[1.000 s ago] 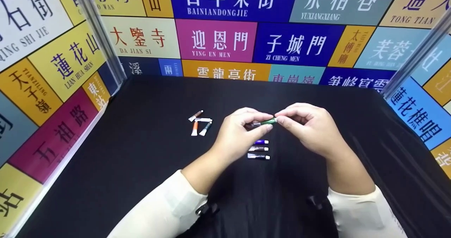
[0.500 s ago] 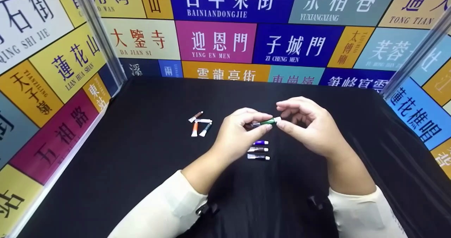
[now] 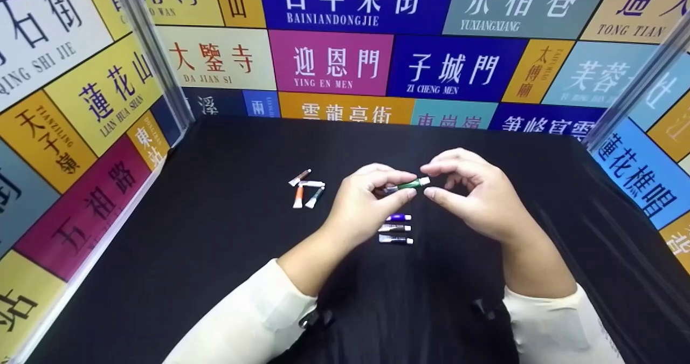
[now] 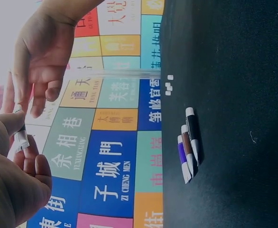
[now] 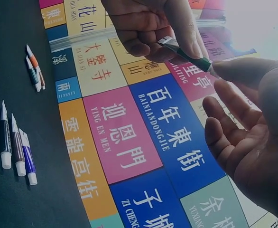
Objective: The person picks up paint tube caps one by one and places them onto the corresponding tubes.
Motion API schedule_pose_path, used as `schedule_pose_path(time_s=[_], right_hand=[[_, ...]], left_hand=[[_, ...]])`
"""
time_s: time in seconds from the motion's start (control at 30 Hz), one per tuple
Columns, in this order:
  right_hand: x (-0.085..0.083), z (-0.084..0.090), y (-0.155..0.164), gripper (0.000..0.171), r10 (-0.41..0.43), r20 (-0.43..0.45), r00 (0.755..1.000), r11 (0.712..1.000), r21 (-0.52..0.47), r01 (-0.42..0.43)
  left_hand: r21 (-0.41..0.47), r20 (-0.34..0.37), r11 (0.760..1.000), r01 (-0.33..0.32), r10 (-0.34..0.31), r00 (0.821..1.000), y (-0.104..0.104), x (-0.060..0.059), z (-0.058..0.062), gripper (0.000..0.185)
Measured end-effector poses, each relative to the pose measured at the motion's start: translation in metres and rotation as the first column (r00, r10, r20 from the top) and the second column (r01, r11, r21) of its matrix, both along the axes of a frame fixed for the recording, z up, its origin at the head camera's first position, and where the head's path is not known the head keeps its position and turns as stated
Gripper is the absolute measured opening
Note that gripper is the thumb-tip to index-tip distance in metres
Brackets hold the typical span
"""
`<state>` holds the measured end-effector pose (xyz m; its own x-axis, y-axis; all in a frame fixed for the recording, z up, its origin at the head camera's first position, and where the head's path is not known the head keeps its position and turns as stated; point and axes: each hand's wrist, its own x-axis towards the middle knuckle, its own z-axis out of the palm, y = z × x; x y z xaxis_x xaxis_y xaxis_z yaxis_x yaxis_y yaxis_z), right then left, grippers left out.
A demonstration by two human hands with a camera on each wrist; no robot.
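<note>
Head view, with both wrist views. The left hand (image 3: 362,202) pinches a green tube (image 3: 409,184) by its flat crimped end and holds it clear above the black desk (image 3: 215,245), white cap pointing toward the right hand (image 3: 474,197). Compared with one second ago, when the right thumb and forefinger closed on the cap, the right fingers (image 3: 447,167) now stand slightly parted around it: the forefinger arches over the cap, the thumb lies just below. Whether either fingertip touches the cap cannot be told from the head view; the right wrist view shows a fingertip at the cap end (image 5: 214,71) and the remaining fingers loosely curled, holding nothing. The tube itself has kept its place and tilt.

Just below the hands, a row of three tubes (image 3: 396,228) lies side by side on the desk, caps to the right: purple, brown, dark. A loose cluster of four tubes (image 3: 306,187) lies well apart to the left, unchanged.

In the left wrist view only the tube's crimped end (image 4: 20,137) shows between the fingers; the body is hidden. Labels on all tubes are too small to read. Both sleeves (image 3: 253,321) are cut off by the lower edge.
</note>
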<state>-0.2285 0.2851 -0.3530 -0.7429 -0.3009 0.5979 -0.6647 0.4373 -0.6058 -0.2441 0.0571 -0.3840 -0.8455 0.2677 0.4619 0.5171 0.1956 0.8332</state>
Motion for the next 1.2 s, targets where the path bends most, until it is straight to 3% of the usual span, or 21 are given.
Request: schedule_pose_path(time_s=[0.33, 0.6, 1.0, 1.2], right_hand=[[0.0003, -0.0009, -0.0014, 0.016, -0.054, -0.001, 0.999, 0.996, 0.066, 0.054], [0.0016, -0.0004, -0.0042, 0.004, -0.148, 0.078, 0.986, 0.986, 0.094, 0.141], [0.0017, -0.0005, -0.0040, 0.004, -0.155, 0.099, 0.983, 0.987, 0.065, 0.149], [0.0019, 0.0017, -0.0004, 0.027, -0.072, 0.093, 0.993, 0.997, -0.023, 0.074]], left_hand=[[0.006, -0.007, 1.000, 0.015, -0.015, 1.000, 0.0001, 0.0022, 0.0016, 0.022], [-0.010, -0.019, 1.000, 0.007, -0.007, 1.000, 0.0012, 0.0027, 0.0028, 0.021], [-0.005, -0.003, 1.000, 0.010, -0.010, 1.000, 0.0009, 0.0041, 0.0028, 0.022], [-0.005, -0.004, 1.000, 0.006, -0.006, 1.000, 0.0010, 0.0029, 0.0018, 0.022]])
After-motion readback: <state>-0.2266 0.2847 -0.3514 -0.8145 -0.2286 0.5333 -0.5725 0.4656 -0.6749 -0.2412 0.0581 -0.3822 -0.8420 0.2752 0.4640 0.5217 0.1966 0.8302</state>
